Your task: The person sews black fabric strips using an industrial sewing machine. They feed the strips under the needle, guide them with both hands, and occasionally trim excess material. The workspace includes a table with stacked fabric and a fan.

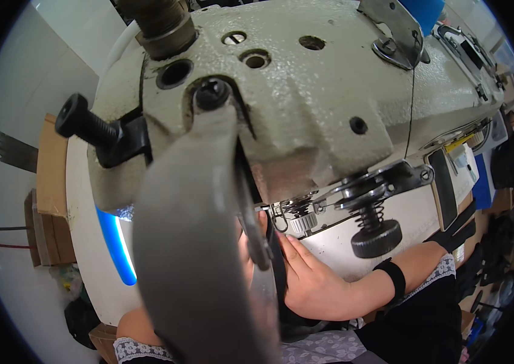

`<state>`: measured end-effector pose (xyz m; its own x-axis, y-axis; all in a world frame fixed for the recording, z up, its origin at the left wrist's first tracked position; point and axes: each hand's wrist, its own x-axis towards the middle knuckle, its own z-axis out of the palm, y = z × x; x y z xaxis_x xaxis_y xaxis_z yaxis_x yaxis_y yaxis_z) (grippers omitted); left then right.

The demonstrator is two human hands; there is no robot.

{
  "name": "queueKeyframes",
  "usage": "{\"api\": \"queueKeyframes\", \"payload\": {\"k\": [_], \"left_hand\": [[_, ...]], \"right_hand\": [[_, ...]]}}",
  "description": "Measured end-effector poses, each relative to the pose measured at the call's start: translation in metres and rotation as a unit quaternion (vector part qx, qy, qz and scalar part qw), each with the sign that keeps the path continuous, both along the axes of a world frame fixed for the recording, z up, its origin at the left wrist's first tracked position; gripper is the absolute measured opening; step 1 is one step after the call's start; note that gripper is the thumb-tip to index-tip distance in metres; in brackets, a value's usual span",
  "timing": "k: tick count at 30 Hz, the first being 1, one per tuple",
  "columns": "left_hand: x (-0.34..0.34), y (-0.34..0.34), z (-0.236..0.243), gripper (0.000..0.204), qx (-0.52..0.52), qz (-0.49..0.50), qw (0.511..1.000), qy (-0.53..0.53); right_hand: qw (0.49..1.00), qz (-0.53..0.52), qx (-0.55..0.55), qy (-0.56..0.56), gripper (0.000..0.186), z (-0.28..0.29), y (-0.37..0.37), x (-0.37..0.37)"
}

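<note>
A cream sewing machine (305,109) fills the upper view, with a blurred grey metal lever (190,242) in the foreground. My right hand (308,282) lies with straightened fingers along dark material (279,273) below the machine head, fingertips near the small metal parts by the needle area. My left hand (246,255) is mostly hidden behind the lever; only slivers of fingers show beside the dark material, so its grip is unclear. A knurled tension knob (376,239) on a spring sits just above my right hand.
The white machine table (87,267) extends around the machine, with a blue-and-white lit strip (116,249) at left. Cardboard boxes (51,170) stand by the left wall. A phone-like dark object (442,188) and assorted items lie at right. My lace-trimmed dark clothing shows below.
</note>
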<state>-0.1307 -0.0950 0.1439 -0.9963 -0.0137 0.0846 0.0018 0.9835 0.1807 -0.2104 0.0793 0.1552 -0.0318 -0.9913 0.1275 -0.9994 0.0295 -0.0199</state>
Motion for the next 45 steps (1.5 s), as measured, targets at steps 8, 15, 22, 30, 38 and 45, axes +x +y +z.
{"api": "queueKeyframes", "payload": {"k": [8, 15, 22, 30, 38, 45], "left_hand": [[-0.003, -0.004, -0.006, 0.045, 0.063, -0.043, 0.997, 0.028], [-0.002, -0.014, 0.011, 0.05, -0.137, -0.152, 0.979, -0.013], [-0.004, -0.008, 0.006, 0.042, -0.096, -0.092, 0.991, 0.03], [-0.001, -0.014, -0.01, 0.047, 0.098, -0.056, 0.993, 0.044], [-0.011, -0.015, -0.002, 0.044, 0.046, -0.077, 0.993, 0.081], [-0.011, -0.02, -0.011, 0.049, 0.065, -0.058, 0.995, 0.058]], "right_hand": [[1.0, -0.007, 0.025, -0.004, 0.054, 0.003, 0.003, -0.002], [1.0, 0.004, 0.006, 0.003, 0.053, 0.003, 0.001, -0.001], [1.0, 0.009, -0.01, -0.016, 0.054, -0.003, 0.004, -0.002], [1.0, -0.001, -0.027, -0.01, 0.05, -0.005, 0.002, -0.003], [0.998, 0.0, -0.062, -0.021, 0.04, -0.01, -0.001, -0.01], [0.995, -0.02, -0.076, -0.062, 0.038, -0.009, -0.006, -0.012]]}}
